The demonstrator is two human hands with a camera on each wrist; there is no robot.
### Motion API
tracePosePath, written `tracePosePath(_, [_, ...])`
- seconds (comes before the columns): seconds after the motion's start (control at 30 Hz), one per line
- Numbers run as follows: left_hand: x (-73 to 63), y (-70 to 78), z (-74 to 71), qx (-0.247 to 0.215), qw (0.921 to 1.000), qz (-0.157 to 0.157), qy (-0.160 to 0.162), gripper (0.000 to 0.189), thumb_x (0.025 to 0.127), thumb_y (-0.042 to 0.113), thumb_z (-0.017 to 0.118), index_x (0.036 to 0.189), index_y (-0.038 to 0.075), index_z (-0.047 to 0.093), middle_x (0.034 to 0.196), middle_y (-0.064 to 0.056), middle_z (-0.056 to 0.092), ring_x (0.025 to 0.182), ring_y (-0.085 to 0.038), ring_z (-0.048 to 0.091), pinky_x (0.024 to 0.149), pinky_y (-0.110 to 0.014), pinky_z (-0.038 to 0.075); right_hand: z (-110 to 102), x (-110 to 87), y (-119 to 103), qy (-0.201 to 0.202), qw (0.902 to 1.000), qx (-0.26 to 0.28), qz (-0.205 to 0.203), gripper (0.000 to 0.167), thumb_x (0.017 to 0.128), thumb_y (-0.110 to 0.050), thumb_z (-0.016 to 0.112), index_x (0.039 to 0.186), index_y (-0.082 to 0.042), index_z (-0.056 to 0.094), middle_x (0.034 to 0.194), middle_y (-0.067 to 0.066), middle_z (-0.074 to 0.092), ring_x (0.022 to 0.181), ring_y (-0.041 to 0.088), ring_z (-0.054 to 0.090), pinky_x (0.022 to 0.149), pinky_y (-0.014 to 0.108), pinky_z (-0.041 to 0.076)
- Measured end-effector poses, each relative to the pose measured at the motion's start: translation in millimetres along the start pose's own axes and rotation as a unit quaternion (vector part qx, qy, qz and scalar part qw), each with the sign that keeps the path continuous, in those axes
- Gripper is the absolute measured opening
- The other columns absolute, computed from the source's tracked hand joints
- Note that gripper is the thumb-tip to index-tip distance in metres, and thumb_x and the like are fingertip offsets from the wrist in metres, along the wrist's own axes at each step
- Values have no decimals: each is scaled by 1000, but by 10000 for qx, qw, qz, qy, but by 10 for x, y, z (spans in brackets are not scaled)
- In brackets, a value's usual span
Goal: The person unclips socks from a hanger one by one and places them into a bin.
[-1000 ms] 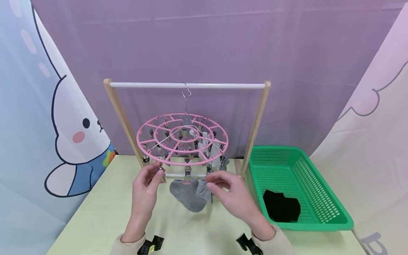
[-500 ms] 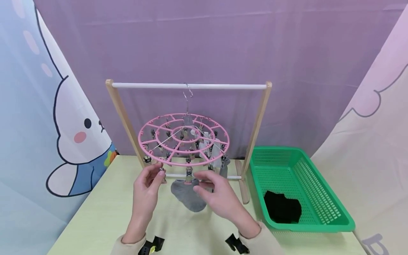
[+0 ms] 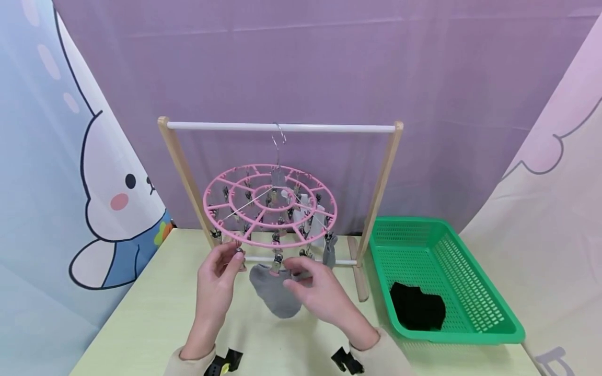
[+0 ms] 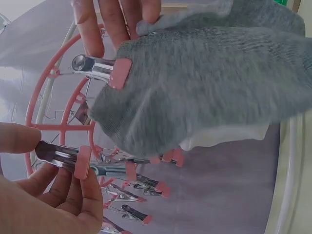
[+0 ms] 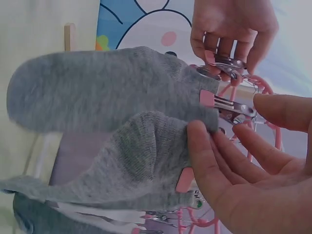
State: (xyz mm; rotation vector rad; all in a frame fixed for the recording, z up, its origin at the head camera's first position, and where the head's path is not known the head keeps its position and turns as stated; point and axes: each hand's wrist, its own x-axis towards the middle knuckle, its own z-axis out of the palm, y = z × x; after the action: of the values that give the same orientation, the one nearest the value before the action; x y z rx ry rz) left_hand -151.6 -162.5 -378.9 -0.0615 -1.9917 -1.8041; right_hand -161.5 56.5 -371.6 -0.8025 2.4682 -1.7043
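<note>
In the head view, my left hand (image 3: 217,279) pinches the handles of a metal clip with pink tips (image 4: 63,158), which carries no cloth. My right hand (image 3: 320,290) stands beside a second clip (image 5: 226,105) that grips the cuff of a grey sock (image 3: 275,292). Its thumb and index finger are apart, with the fingertips close by the handles; whether they touch the metal is hard to tell. Both clips hang from the front of a pink round clip hanger (image 3: 270,245). A second grey sock (image 5: 141,161) hangs beneath my right fingers in the right wrist view.
The hanger hooks over the white rail (image 3: 338,128) of a wooden-sided rack. White cloth and another grey piece (image 3: 330,251) hang on its right side. A green basket (image 3: 508,318) with a black cloth item (image 3: 417,307) stands on the right of the table.
My right hand has moved left from the second grey sock to the front sock's clip. That clip and its sock shifted slightly, and the hanger's front edge dipped. My left hand kept its pinch.
</note>
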Motion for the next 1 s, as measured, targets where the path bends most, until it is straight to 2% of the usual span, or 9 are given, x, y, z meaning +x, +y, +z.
tracePosePath(0.13, [-4,0,0,-8,10000,23,5,27,102,6,60,127,-3,62,111,-14,62,95,-16,62,81,-20,55,20,23,37,-62,9999,-86,22,33,97,-12,68,127,0,64,117,12,69,106,28,66,89,34,57])
tracePosePath(0.27, [-10,6,-1,17,10000,40,-2,27,102,7,61,127,-3,62,110,-14,62,95,-17,61,81,-21,55,55,30,53,-233,9991,-336,91,38,97,-14,68,132,1,62,121,14,69,109,29,66,89,33,57])
tracePosePath(0.4, [-16,11,-2,100,9999,19,-22,28,102,7,61,129,-2,62,113,-14,62,97,-15,61,81,-20,55,117,37,83,-356,9989,-266,161,42,98,-12,66,136,2,59,126,17,66,117,32,64,90,30,57])
tracePosePath(0.57, [-21,2,2,107,9999,-13,-75,27,103,8,60,128,-2,62,114,-16,63,95,-15,63,80,-20,55,194,47,174,-271,9992,-138,265,41,97,-10,67,134,5,59,121,16,66,114,33,64,93,35,57])
tracePosePath(0.7, [-20,-17,7,21,9999,-12,-157,27,102,7,61,127,-3,61,112,-18,63,91,-14,64,79,-21,57,214,52,248,-164,9990,-331,260,26,97,-15,69,119,-1,67,104,6,68,102,25,67,88,32,58])
tracePosePath(0.77, [-23,-24,7,35,9998,-7,-197,28,102,7,61,128,-3,60,112,-18,63,91,-15,64,80,-21,56,215,56,277,-72,9987,-469,204,19,97,-17,69,112,-5,69,91,-1,64,88,19,65,78,28,57])
tracePosePath(0.9, [-32,-33,14,282,9993,149,-190,29,102,8,62,129,-3,60,112,-17,64,94,-15,64,84,-18,53,218,59,311,184,9979,-616,39,11,96,-15,70,106,-9,72,73,-8,52,64,10,50,58,22,45])
tracePosePath(1.0, [-46,-30,24,562,9979,323,-25,31,101,8,62,131,-2,59,114,-15,64,98,-13,61,86,-16,49,218,62,311,267,9979,-589,-70,4,95,-12,70,97,-9,73,66,-9,45,57,7,41,53,21,38])
